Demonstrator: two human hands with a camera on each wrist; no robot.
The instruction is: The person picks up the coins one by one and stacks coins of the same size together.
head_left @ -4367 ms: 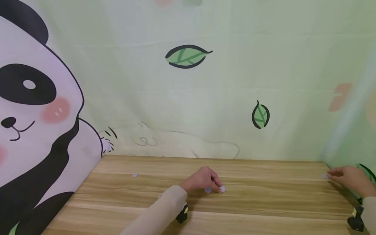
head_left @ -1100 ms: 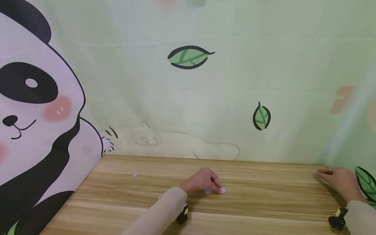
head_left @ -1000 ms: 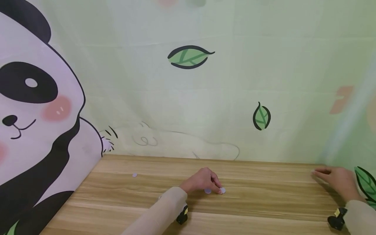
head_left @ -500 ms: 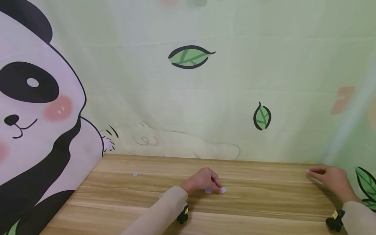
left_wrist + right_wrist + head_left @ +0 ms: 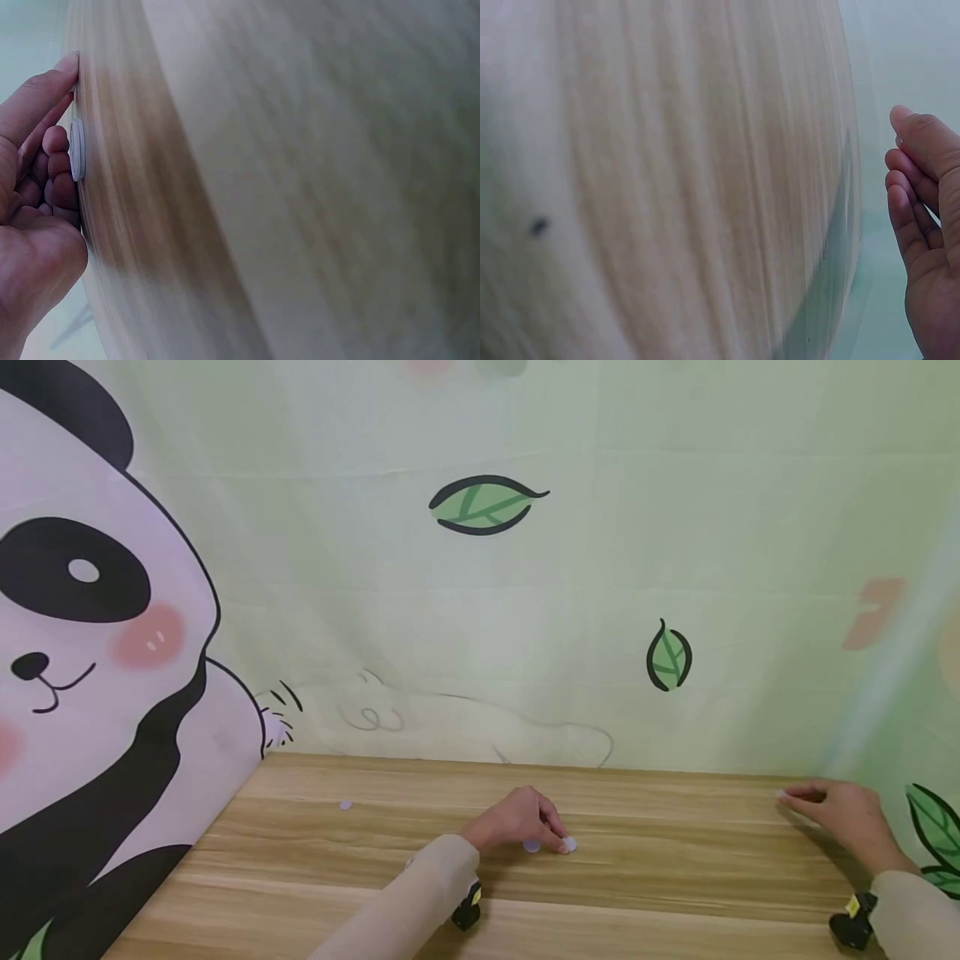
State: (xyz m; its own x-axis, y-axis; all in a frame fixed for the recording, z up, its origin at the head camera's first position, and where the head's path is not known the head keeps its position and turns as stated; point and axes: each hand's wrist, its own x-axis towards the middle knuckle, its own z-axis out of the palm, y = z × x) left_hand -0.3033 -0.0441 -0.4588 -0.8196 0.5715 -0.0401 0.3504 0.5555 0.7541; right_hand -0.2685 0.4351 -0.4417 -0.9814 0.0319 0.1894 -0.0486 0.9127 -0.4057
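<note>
My left hand (image 5: pixel 517 820) is low at the middle of the wooden table, its thumb and index fingertips pinching the edge of a small round white disc (image 5: pixel 570 844). A second white disc (image 5: pixel 532 846) lies under the curled fingers; in the left wrist view it appears as a thin stack of discs (image 5: pixel 78 150) beside them. Over the table's right end, my right hand (image 5: pixel 847 818) pinches another small pale disc (image 5: pixel 782 794) between thumb and fingertips. The right wrist view shows this hand (image 5: pixel 930 217) raised off the wood, its disc mostly hidden by the fingers.
One more white disc (image 5: pixel 346 805) lies alone on the left of the wooden table (image 5: pixel 660 877). Behind the table's far edge hangs a pale green cloth (image 5: pixel 570 610) printed with a panda and leaves; it also borders the right side.
My right hand has moved left along the table's far right end, carrying the pale disc away from the corner. My left hand and the discs near it have stayed in place.
</note>
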